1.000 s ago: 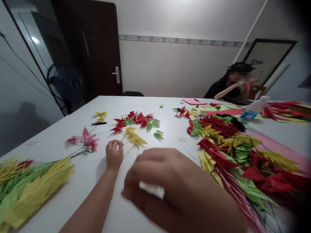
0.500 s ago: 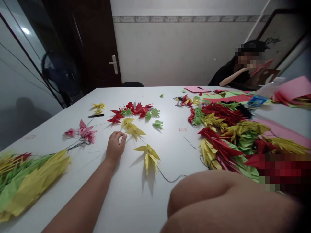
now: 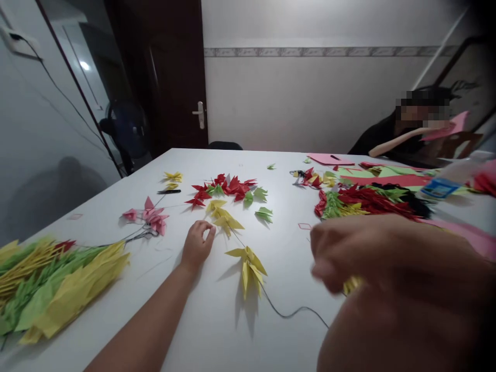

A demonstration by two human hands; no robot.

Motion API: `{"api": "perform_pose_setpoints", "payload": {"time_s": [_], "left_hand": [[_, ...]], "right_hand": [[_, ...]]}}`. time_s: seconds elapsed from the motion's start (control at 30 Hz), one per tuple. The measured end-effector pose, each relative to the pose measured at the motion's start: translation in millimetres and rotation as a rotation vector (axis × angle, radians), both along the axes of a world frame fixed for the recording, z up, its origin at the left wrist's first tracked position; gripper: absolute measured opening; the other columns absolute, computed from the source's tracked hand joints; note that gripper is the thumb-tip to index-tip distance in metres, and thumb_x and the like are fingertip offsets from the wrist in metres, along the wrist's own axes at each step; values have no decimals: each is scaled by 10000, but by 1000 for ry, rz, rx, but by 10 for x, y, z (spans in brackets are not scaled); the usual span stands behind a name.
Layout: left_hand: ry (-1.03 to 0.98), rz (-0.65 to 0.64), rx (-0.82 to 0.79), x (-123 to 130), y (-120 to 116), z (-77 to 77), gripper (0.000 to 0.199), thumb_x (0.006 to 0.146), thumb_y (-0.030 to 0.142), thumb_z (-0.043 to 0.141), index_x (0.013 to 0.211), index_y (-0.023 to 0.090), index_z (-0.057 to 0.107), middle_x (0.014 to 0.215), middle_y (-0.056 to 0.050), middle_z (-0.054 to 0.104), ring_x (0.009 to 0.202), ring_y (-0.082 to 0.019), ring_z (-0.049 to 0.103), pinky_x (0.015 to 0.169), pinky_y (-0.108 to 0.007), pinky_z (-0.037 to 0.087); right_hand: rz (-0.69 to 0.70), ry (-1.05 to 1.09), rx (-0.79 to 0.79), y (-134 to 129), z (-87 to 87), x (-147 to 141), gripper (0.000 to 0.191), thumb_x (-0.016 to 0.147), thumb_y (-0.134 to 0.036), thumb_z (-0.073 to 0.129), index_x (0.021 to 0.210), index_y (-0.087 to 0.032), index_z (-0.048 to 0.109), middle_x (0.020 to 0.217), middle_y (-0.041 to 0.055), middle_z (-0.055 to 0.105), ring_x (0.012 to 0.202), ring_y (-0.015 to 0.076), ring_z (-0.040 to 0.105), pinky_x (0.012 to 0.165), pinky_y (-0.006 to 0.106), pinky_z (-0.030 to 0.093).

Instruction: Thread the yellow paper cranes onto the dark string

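Note:
My left hand (image 3: 198, 243) rests on the white table with fingers curled and thumb near the forefinger. Anything pinched there is too small to make out. Just beside its fingertips are folded yellow paper cranes (image 3: 227, 221). Another yellow paper crane (image 3: 250, 266) sits nearer to me, strung on a dark thread (image 3: 290, 314) that runs to the right. My right hand (image 3: 349, 248) hangs over the right side of the table, blurred by motion, its fingers unclear. Red paper cranes (image 3: 236, 187) and small green folded pieces (image 3: 264, 214) lie beyond my left hand.
Bundles of yellow and green folded paper (image 3: 77, 289) lie at left, near pink cranes (image 3: 155, 221) and a black pen-like object (image 3: 169, 191). A red and green heap (image 3: 368, 199) and a plastic bottle (image 3: 442, 187) are at right. Across the table, a person (image 3: 383, 129) holds pink paper.
My right hand has come up into view over the right-hand heap. The view has shifted left and up. My left hand stays beside the yellow cranes.

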State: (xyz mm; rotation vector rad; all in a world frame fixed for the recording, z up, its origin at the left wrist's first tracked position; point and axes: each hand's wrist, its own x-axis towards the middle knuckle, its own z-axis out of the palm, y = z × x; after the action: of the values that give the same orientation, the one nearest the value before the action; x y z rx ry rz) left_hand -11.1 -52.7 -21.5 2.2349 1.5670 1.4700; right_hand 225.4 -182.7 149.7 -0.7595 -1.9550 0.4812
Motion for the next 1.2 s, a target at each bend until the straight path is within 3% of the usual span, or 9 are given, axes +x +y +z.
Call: {"api": "perform_pose_setpoints", "payload": {"time_s": [0.1,0.23,0.33,0.5,0.63,0.8,1.0,1.2], "left_hand": [[20,5,-4,19,-13,-3,182,803,345,464,738,184,522,740,-34,548,726,-170,531,706,-320,450],[48,32,1,37,-38,26,183,787,362,482,719,191,484,707,-25,532,703,-171,510,708,-324,436],[84,-64,-43,57,-121,110,250,816,379,434,646,198,469,657,-12,529,680,-159,507,694,-307,421],[203,-266,-205,137,-286,203,313,723,500,540,786,194,568,743,-21,604,722,-172,541,690,-316,413],[320,-321,-227,197,-279,140,166,763,344,534,715,199,598,746,-20,632,724,-165,560,678,-304,392],[308,-235,-176,169,-221,91,167,792,256,494,659,197,576,701,-11,621,688,-147,551,663,-288,382],[281,-118,-83,160,-202,103,192,793,253,476,620,185,526,652,-9,579,669,-150,528,660,-294,379],[234,-39,-69,196,-177,78,181,778,240,467,605,190,492,625,-4,555,658,-150,513,648,-291,373]], "right_hand": [[-134,-128,-101,466,-66,10,221,789,-426,509,827,-239,620,634,3,590,541,118,518,474,242,403],[-452,-598,-430,1043,-413,-12,181,772,-348,510,786,-198,611,705,31,620,580,121,531,502,229,386],[-361,-726,-622,1233,-622,-30,172,766,-324,501,814,-192,602,778,39,642,646,129,569,537,217,401],[-294,-740,-624,1232,-684,-74,210,769,-351,468,764,-185,596,726,33,634,645,140,565,535,231,389],[-310,-786,-627,1204,-645,-145,199,762,-337,480,753,-185,608,709,30,634,643,145,557,548,240,380],[-348,-868,-632,1153,-729,-200,202,776,-333,476,806,-192,618,816,56,649,685,163,556,579,258,363],[-401,-706,-677,874,-1116,-229,444,865,-452,258,660,-181,543,681,44,602,629,152,527,557,247,335],[-312,-577,-743,710,-1344,-262,288,811,-427,382,685,-193,493,638,-6,550,596,138,484,534,234,316]]}}
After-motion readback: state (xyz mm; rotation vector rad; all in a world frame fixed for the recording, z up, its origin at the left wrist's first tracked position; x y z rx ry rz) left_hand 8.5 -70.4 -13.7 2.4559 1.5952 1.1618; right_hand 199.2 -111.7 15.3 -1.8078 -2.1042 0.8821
